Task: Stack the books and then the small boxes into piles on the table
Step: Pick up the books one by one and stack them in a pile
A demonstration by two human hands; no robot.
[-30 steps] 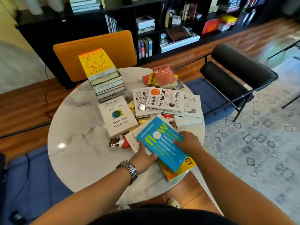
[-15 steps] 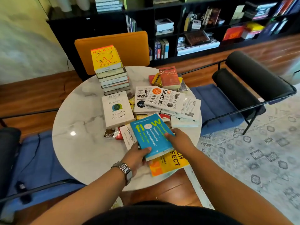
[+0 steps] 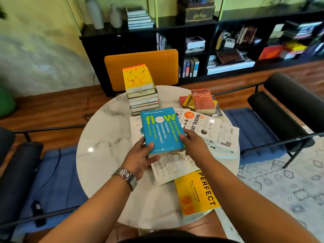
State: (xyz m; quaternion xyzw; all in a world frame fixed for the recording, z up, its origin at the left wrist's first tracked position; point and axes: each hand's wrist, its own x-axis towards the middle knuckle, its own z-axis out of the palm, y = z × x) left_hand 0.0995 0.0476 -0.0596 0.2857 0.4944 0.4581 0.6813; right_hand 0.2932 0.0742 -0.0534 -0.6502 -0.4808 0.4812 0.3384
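I hold the blue "flow" book (image 3: 161, 130) lifted above the round marble table (image 3: 105, 148). My left hand (image 3: 140, 157) grips its near left corner and my right hand (image 3: 193, 146) holds its right edge. A pile of several books topped by the yellow "Habit" book (image 3: 136, 78) stands at the table's far side. Loose books lie below and beside my hands: a white one (image 3: 172, 168), the yellow "Perfect" book (image 3: 197, 192), the "Day Trading" book (image 3: 199, 126) and a red book (image 3: 202, 99). A white book (image 3: 135, 128) is partly hidden behind the blue one.
An orange chair (image 3: 142, 65) stands behind the table. Black-framed chairs with blue cushions flank it, one on the left (image 3: 22, 172) and one on the right (image 3: 284, 109). A black bookshelf (image 3: 228, 44) lines the far wall. A patterned rug (image 3: 289, 181) lies at right.
Both hands have lifted the blue "flow" book off the loose books and carried it up and away from me, toward the pile. The white book beneath is now uncovered.
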